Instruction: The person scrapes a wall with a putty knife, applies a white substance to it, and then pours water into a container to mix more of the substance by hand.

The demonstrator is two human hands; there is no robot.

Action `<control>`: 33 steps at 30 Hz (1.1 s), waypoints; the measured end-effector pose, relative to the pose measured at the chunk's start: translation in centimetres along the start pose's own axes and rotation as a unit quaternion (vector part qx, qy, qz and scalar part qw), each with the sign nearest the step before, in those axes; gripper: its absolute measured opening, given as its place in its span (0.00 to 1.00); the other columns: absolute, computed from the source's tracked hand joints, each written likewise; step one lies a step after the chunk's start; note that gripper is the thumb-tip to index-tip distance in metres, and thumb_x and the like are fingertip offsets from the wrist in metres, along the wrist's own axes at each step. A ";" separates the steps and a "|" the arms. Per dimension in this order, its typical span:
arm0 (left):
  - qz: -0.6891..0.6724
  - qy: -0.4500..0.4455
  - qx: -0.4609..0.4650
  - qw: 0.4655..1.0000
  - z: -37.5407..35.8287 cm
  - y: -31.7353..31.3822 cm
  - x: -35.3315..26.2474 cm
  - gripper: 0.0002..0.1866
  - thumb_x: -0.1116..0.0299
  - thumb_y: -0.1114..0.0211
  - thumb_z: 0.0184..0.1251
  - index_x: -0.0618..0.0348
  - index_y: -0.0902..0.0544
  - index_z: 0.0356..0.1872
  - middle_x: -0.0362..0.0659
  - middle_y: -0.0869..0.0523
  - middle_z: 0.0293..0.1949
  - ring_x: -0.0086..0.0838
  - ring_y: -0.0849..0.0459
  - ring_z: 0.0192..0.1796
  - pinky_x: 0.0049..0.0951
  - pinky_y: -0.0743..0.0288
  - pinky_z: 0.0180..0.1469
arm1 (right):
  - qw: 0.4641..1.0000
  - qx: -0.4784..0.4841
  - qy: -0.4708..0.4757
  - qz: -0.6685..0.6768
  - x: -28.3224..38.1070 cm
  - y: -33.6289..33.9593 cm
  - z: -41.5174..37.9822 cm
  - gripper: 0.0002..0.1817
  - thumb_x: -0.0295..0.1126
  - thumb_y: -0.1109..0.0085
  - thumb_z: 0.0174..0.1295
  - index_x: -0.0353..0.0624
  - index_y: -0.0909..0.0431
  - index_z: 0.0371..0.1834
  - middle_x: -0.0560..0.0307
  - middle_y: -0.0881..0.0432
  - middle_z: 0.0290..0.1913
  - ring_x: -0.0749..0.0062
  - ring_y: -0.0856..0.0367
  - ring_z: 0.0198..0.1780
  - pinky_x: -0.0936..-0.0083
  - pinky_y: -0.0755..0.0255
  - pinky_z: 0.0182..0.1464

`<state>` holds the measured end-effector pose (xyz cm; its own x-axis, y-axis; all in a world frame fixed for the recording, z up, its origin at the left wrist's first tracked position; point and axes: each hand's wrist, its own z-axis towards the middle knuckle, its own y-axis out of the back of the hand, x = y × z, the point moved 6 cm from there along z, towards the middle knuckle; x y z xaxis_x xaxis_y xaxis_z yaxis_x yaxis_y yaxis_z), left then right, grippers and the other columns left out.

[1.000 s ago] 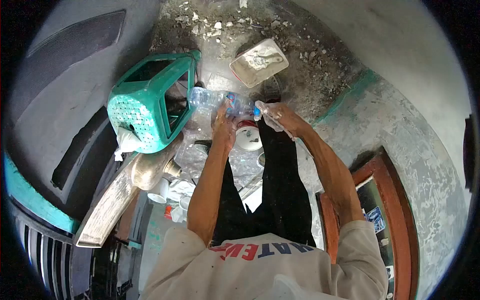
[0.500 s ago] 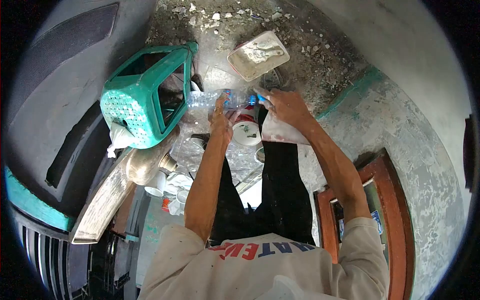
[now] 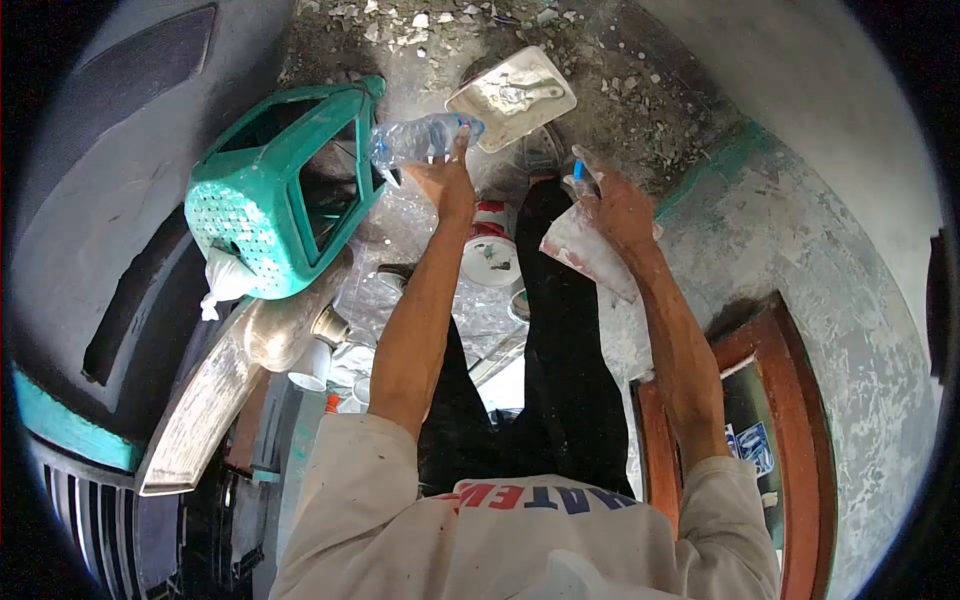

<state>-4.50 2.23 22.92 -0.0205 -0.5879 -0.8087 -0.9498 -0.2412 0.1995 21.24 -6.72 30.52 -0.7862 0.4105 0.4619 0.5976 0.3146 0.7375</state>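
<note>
Left hand (image 3: 448, 185) grasps uncapped bottle (image 3: 415, 138), tipped toward tray (image 3: 512, 96) at one o'clock. Right hand (image 3: 612, 205) clenches cap (image 3: 578, 170), trowel (image 3: 585, 250). Pouring apparently pending.

Left hand (image 3: 447, 185) grips a clear plastic bottle (image 3: 415, 140) beside the green stool (image 3: 275, 190). Right hand (image 3: 617, 205) holds a blue cap (image 3: 578, 170) and a trowel (image 3: 585, 250).

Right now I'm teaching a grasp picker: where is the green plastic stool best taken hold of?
Probably by a leg of the green stool, from above. It lies tipped on its side, so the open frame faces up and a hand can wrap a bar; the perforated seat faces sideways and offers no edge.
</note>
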 end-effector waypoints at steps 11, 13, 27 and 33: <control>0.057 0.027 -0.029 0.998 0.1 0.3 0.9 0.56 0.71 0.16 0.54 0.60 0.49 0.77 0.58 0.33 0.72 0.45 0.30 0.72 0.43 0.38 0.75 | 0.999 0.028 -0.028 0.024 0.7 -1.3 0.8 0.29 0.53 0.41 0.71 0.60 0.25 0.73 0.46 0.12 0.49 0.47 0.12 0.44 0.53 0.19 0.45; 0.047 -0.005 -0.029 0.998 0.7 0.4 1.2 0.55 0.70 0.17 0.56 0.59 0.49 0.76 0.57 0.33 0.71 0.44 0.28 0.70 0.43 0.35 0.73 | 0.999 0.022 -0.025 0.035 1.3 -1.1 1.1 0.28 0.53 0.40 0.71 0.58 0.25 0.72 0.45 0.12 0.49 0.46 0.12 0.45 0.53 0.19 0.46; -0.126 0.405 0.130 0.896 -5.1 -3.5 3.7 0.28 0.51 0.29 0.71 0.62 0.22 0.61 0.49 0.15 0.52 0.38 0.13 0.52 0.39 0.12 0.53 | 0.996 0.056 0.015 0.068 2.8 -1.6 1.0 0.28 0.51 0.36 0.67 0.44 0.19 0.62 0.39 0.12 0.44 0.45 0.12 0.43 0.51 0.20 0.45; -0.113 0.416 0.251 0.867 -7.2 -13.0 4.1 0.33 0.49 0.27 0.69 0.60 0.27 0.66 0.49 0.17 0.56 0.41 0.14 0.54 0.39 0.11 0.50 | 0.967 0.012 -0.209 0.145 -4.5 3.1 0.3 0.29 0.49 0.38 0.70 0.41 0.23 0.66 0.38 0.13 0.47 0.41 0.13 0.48 0.49 0.22 0.48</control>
<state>10.03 -2.65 20.97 0.2173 -0.9732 -0.0748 -0.9211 -0.1791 -0.3456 26.64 -7.30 30.56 -0.4556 0.7925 0.4053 0.7914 0.1522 0.5920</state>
